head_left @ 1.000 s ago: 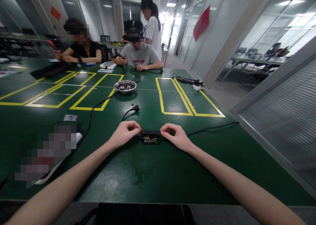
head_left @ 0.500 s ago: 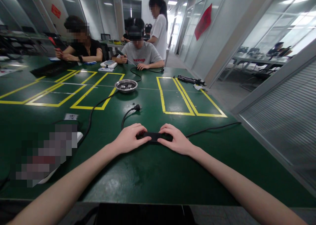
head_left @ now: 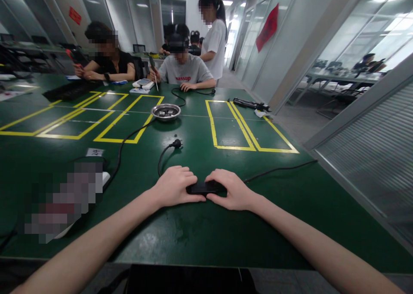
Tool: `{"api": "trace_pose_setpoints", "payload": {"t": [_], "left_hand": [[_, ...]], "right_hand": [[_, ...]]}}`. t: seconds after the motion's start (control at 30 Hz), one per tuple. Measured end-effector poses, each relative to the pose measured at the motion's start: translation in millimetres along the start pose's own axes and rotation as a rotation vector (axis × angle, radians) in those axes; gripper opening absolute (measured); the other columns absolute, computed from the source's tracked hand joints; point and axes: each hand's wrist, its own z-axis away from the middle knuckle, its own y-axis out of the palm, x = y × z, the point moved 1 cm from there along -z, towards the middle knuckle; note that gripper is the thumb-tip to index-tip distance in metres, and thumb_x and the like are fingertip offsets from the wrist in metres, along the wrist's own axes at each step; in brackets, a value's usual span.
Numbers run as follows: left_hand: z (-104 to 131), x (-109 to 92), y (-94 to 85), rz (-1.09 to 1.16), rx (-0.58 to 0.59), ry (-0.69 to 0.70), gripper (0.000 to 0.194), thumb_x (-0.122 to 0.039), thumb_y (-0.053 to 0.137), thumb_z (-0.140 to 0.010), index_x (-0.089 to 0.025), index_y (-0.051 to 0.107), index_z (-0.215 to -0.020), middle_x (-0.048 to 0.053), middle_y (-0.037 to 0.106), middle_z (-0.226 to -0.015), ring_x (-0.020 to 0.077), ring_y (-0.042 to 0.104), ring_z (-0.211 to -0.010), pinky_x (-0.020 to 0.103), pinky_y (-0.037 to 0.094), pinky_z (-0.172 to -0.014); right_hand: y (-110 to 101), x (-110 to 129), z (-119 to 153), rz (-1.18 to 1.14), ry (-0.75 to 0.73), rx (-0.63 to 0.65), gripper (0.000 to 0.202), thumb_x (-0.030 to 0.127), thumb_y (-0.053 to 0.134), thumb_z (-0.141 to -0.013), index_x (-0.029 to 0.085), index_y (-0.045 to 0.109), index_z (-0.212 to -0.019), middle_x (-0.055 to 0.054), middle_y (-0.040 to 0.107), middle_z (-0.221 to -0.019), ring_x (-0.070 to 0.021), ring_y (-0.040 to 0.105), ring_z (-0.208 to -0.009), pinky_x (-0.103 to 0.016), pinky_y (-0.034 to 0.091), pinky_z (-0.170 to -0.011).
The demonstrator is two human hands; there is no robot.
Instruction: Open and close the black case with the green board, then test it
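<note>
A black power adapter (head_left: 204,188) lies between my two hands, close to the green tabletop. My left hand (head_left: 174,185) is closed around its left end, with the thumb along the near side. My right hand (head_left: 232,190) curls around the right end, fingertips on its far side and thumb at the near edge. Both ends are partly hidden by my fingers. Beyond my left hand, a black cord rises to a round-pin plug (head_left: 177,143) resting on the table. Another black cable (head_left: 277,169) runs from behind my right hand toward the right table edge.
A metal bowl (head_left: 166,112) with small metal parts stands ahead. Yellow tape outlines (head_left: 235,148) mark the green table (head_left: 180,242). At left lies a blurred-out object (head_left: 67,199) beside a number tag (head_left: 95,152). Black gear (head_left: 251,104) sits far right. Co-workers (head_left: 185,70) are across the table.
My hands and the adapter have shifted slightly toward me, and the adapter is turned a little. Across the table, a co-worker's held tool has swung more upright; the standing person has moved right.
</note>
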Motion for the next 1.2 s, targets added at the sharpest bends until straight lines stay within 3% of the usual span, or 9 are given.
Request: {"api": "trace_pose_setpoints", "payload": {"t": [0.13,0.3,0.53,0.63,0.73,0.87,1.0,1.1,1.2], "left_hand": [[1.6,-1.3,1.4,-0.029,-0.049,0.054,0.055,-0.069,0.059,-0.094,-0.018,0.062,-0.073,0.002,0.06,-0.067,0.019,0.057,-0.068,0.031,0.033,-0.064],[0.5,-2.7,4.4,0.003,-0.019,0.023,0.059,-0.073,0.052,-0.095,-0.018,0.062,-0.077,0.003,0.062,-0.071,0.0194,0.059,-0.069,0.031,0.035,-0.065],[-0.8,-2.5,4.0,0.033,0.012,-0.029,0.054,-0.068,0.053,-0.098,-0.018,0.062,-0.079,0.003,0.065,-0.073,0.0194,0.064,-0.072,0.031,0.037,-0.064],[-1.3,-9.1,4.9,0.037,-0.002,-0.022,0.051,-0.067,0.062,-0.093,-0.017,0.066,-0.106,0.006,0.071,-0.09,0.0233,0.068,-0.085,0.032,0.043,-0.071],[-3.1,-18.2,6.3,-0.019,0.021,0.008,0.06,-0.061,0.068,-0.091,-0.018,0.056,-0.131,0.008,0.07,-0.104,0.0265,0.068,-0.096,0.035,0.047,-0.078],[-5.6,-22.8,5.2,-0.141,0.077,0.011,0.044,-0.033,0.07,-0.093,-0.017,0.053,-0.131,0.009,0.07,-0.104,0.0267,0.067,-0.098,0.036,0.047,-0.078],[-4.8,-20.9,3.2,-0.138,0.084,0.045,0.04,-0.034,0.07,-0.091,-0.014,0.058,-0.124,0.01,0.071,-0.098,0.0272,0.067,-0.093,0.037,0.046,-0.076],[-3.5,-18.9,3.8,-0.099,0.071,0.036,0.036,-0.041,0.065,-0.094,-0.015,0.063,-0.118,0.009,0.071,-0.092,0.0263,0.067,-0.088,0.037,0.046,-0.076],[-3.0,-16.3,4.8,-0.028,0.055,-0.004,0.034,-0.047,0.06,-0.096,-0.016,0.067,-0.111,0.008,0.071,-0.086,0.0241,0.067,-0.082,0.035,0.047,-0.074]], "right_hand": [[1.8,-0.5,1.0,0.082,-0.107,-0.021,0.023,0.039,0.061,-0.1,0.017,0.066,-0.101,-0.008,0.07,-0.084,-0.0213,0.062,-0.077,-0.033,0.043,-0.069],[1.7,-2.5,1.6,0.213,-0.164,-0.032,0.034,0.045,0.052,-0.105,0.016,0.069,-0.103,-0.009,0.07,-0.08,-0.0209,0.061,-0.074,-0.034,0.041,-0.067],[-3.0,-4.6,-2.4,0.233,0.005,0.13,0.033,0.046,0.049,-0.106,0.019,0.064,-0.093,-0.006,0.068,-0.081,-0.0199,0.061,-0.072,-0.031,0.04,-0.067],[-1.1,-6.1,-1.8,0.22,0.055,0.12,0.038,0.044,0.043,-0.108,0.02,0.063,-0.086,-0.006,0.067,-0.076,-0.0193,0.059,-0.069,-0.031,0.038,-0.066],[-0.5,-8.0,-1.7,0.11,0.133,0.089,0.052,0.046,0.031,-0.11,0.022,0.06,-0.076,-0.004,0.062,-0.068,-0.0177,0.054,-0.062,-0.031,0.034,-0.063],[-1.3,-9.8,-3.3,-0.059,0.246,0.099,0.067,0.057,0.018,-0.109,0.022,0.051,-0.062,-0.001,0.051,-0.056,-0.0156,0.042,-0.052,-0.032,0.028,-0.058],[-1.8,-9.9,-3.7,-0.091,0.307,0.161,0.07,0.058,0.016,-0.109,0.022,0.038,-0.053,0.0,0.041,-0.049,-0.0132,0.034,-0.045,-0.032,0.025,-0.054],[-6.5,-7.0,-2.2,-0.016,0.243,0.131,0.067,0.051,0.019,-0.11,0.021,0.055,-0.063,-0.002,0.055,-0.058,-0.0153,0.048,-0.052,-0.031,0.032,-0.056],[-14.3,-2.4,-0.2,0.06,0.025,0.054,0.049,0.059,0.041,-0.104,0.019,0.069,-0.102,-0.009,0.071,-0.092,-0.0216,0.065,-0.079,-0.032,0.046,-0.069]]}}
